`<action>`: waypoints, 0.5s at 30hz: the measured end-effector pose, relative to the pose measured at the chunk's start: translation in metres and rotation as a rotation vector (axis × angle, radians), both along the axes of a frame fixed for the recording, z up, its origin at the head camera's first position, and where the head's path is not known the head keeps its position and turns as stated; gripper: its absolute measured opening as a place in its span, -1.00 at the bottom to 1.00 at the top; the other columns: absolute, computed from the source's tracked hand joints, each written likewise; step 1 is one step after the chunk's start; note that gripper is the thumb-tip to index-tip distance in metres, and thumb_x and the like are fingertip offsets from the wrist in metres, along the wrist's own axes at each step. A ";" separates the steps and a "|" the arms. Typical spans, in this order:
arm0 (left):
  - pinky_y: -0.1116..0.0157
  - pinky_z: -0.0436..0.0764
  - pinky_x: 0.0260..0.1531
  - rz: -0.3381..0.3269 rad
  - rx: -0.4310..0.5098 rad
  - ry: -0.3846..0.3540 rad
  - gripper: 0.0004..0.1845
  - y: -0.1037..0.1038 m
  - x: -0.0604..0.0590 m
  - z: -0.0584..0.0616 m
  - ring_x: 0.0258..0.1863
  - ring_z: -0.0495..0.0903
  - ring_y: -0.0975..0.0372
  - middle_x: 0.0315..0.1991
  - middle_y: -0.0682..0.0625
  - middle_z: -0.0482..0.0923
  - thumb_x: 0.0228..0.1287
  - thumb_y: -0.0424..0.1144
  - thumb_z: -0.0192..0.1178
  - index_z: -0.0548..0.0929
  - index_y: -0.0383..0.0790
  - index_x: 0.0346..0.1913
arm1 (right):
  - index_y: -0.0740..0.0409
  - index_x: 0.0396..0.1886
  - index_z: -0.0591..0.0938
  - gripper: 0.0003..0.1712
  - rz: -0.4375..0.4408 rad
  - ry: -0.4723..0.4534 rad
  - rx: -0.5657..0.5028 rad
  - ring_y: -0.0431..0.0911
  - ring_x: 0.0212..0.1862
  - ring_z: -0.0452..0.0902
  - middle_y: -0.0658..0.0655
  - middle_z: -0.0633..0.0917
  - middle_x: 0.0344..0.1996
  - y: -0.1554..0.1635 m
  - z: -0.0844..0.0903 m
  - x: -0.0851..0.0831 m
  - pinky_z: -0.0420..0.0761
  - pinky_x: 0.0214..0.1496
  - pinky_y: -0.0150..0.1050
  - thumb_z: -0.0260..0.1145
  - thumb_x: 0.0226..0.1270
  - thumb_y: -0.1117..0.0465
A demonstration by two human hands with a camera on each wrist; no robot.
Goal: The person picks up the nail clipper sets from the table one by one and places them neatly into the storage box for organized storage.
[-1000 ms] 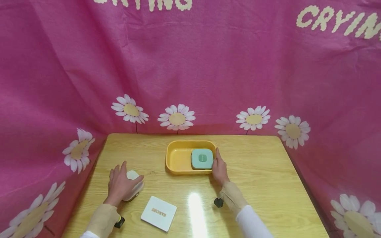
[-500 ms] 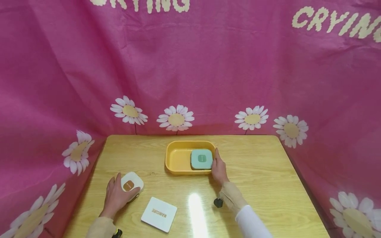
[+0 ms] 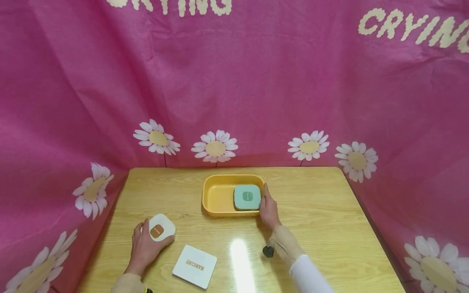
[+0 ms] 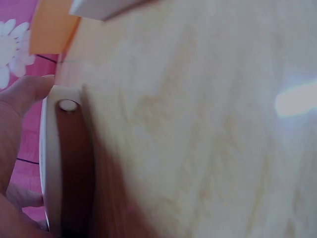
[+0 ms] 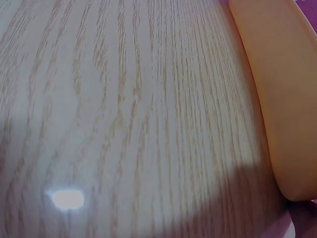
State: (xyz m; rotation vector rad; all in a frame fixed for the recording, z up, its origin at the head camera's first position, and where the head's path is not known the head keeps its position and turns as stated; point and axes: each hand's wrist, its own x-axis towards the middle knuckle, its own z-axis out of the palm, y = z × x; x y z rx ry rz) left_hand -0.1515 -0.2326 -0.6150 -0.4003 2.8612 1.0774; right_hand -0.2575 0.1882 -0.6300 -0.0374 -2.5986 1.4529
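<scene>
My left hand (image 3: pixel 143 248) grips a small white case with a brown square label (image 3: pixel 159 231), tipped up off the wooden table (image 3: pixel 318 228) at the front left. In the left wrist view the case's white rim and brown underside (image 4: pixel 64 163) fill the left side, with a finger (image 4: pixel 22 94) along its edge. My right hand (image 3: pixel 269 207) rests against the right end of a yellow tray (image 3: pixel 216 199), its fingers straight beside the tray wall. A mint green case (image 3: pixel 247 197) lies in the tray's right half. The right wrist view shows only the tray's outer wall (image 5: pixel 277 99).
A flat white box marked MANICURE (image 3: pixel 195 266) lies near the table's front edge, between my arms. Pink cloth with daisies (image 3: pixel 216 147) hangs behind and drapes both sides of the table. A bright light reflection (image 3: pixel 238 250) sits on the tabletop.
My left hand has drawn the white case back toward me and tilted it up, so its brown label now shows. The right hand has stayed at the tray.
</scene>
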 end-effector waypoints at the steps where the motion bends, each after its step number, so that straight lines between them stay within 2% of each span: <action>1: -0.30 0.23 0.43 -0.003 -0.003 0.001 0.35 -0.001 0.001 -0.001 0.47 0.07 -0.39 0.51 -0.54 -0.02 -0.01 0.20 0.59 0.02 -0.47 0.61 | 0.35 0.66 0.09 -0.38 0.000 -0.003 -0.001 0.25 0.51 0.30 0.40 0.26 0.56 -0.001 0.001 0.000 0.33 0.52 0.15 -0.14 0.70 0.38; 7: -0.29 0.25 0.42 -0.035 -0.047 0.023 0.37 -0.006 0.000 -0.001 0.46 0.11 -0.38 0.49 -0.53 0.08 -0.03 0.22 0.60 0.05 -0.54 0.60 | 0.37 0.65 0.11 -0.38 0.002 0.016 0.008 0.25 0.46 0.37 0.43 0.29 0.54 -0.003 0.005 -0.001 0.39 0.48 0.17 -0.12 0.69 0.40; 15: -0.29 0.17 0.48 -0.110 -0.056 -0.014 0.44 -0.014 0.002 -0.001 0.53 0.06 -0.38 0.55 -0.54 0.03 -0.03 0.29 0.59 0.00 -0.55 0.62 | 0.34 0.67 0.08 -0.37 0.007 -0.026 -0.017 0.22 0.56 0.20 0.35 0.21 0.59 -0.001 0.001 -0.003 0.24 0.58 0.11 -0.15 0.70 0.37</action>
